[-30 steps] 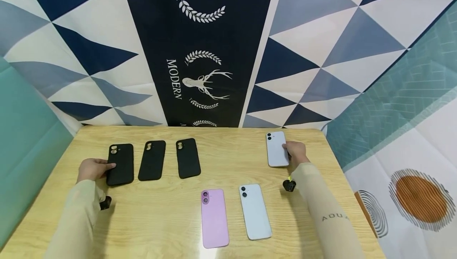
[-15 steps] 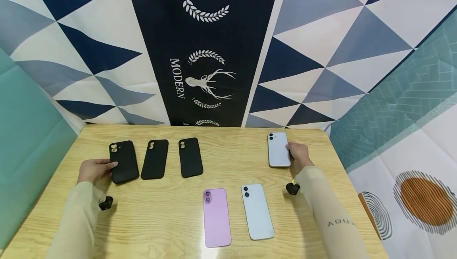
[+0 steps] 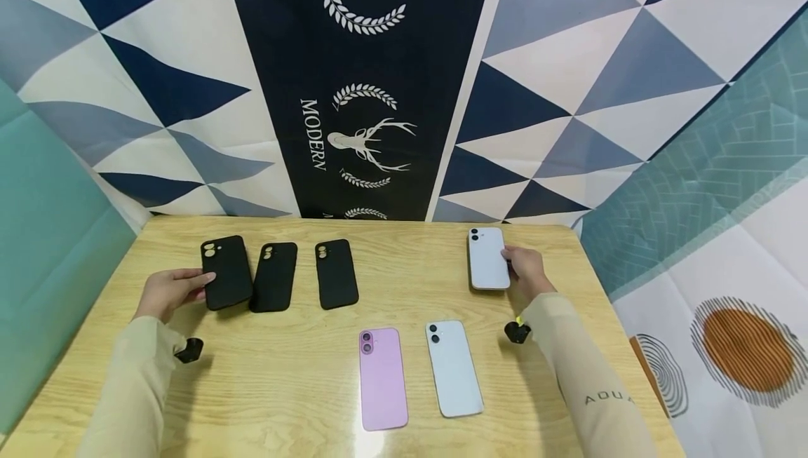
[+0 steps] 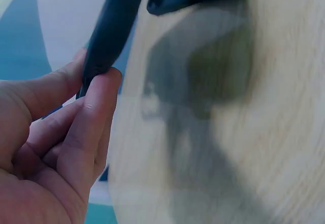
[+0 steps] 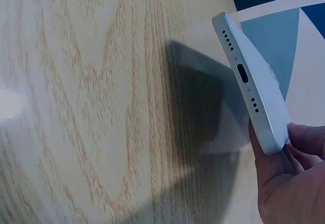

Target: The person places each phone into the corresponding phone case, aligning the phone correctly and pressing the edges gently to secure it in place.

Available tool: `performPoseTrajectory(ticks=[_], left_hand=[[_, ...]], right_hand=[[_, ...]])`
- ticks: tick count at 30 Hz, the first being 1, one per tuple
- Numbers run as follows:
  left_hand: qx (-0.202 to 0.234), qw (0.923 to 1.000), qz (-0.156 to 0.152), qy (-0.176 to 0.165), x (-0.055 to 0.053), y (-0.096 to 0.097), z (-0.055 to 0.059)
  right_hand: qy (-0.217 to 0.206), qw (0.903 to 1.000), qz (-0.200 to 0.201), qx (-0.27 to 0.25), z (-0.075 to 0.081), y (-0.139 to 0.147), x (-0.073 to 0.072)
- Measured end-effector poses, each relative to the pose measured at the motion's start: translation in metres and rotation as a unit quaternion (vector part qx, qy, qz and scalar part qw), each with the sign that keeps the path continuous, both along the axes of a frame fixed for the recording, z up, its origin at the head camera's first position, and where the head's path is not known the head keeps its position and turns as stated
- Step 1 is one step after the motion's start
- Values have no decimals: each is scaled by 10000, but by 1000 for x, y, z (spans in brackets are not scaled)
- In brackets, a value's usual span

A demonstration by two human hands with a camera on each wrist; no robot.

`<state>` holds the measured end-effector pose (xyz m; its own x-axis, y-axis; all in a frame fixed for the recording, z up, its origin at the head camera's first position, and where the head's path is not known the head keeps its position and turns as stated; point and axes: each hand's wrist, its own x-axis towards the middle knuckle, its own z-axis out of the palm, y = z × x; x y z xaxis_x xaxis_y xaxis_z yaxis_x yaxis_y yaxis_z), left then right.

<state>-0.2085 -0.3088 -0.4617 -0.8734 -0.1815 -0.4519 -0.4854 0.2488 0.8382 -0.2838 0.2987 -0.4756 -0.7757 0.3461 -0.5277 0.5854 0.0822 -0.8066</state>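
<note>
My left hand (image 3: 169,291) pinches a black phone case (image 3: 227,273) by its left edge and holds it raised off the table. In the left wrist view the thumb and fingers (image 4: 91,117) grip the case (image 4: 112,28) at its edge, above its shadow. At the back right, my right hand (image 3: 527,267) holds a pale phone (image 3: 489,259) by its right side. The right wrist view shows that phone (image 5: 254,82) lifted clear of the wood, its charging port end facing the camera.
Two more black phone cases (image 3: 274,277) (image 3: 337,274) lie to the right of the held one. Nearer the front lie a pink phone (image 3: 384,379) and a white phone (image 3: 454,368). A patterned cloth (image 3: 366,93) hangs behind the wooden table (image 3: 271,388).
The left hand has lifted its black case and shifted it right, so it now partly overlaps the neighbouring case in view. The pale phone in the right hand has risen slightly.
</note>
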Motion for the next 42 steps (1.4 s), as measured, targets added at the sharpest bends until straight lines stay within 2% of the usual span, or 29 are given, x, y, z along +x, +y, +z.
performPoseTrajectory(ticks=[6,7,14,21,27,42], left_hand=[[74,9995,-260,155,-4,14,10],[0,9991,-386,162,-4,17,12],[-111,9983,-571,79,-10,40,24],[-65,9972,-719,211,-11,60,32],[129,9968,-714,325,-13,76,34],[113,9949,-831,568,-20,111,35]], right_hand=[[-3,9997,160,193,3,-1,2],[1,9997,178,193,3,-2,2],[44,9996,241,130,8,-7,3],[242,9993,250,143,14,-14,8],[470,9983,353,-32,23,-20,15],[458,9979,449,-70,20,-26,17]])
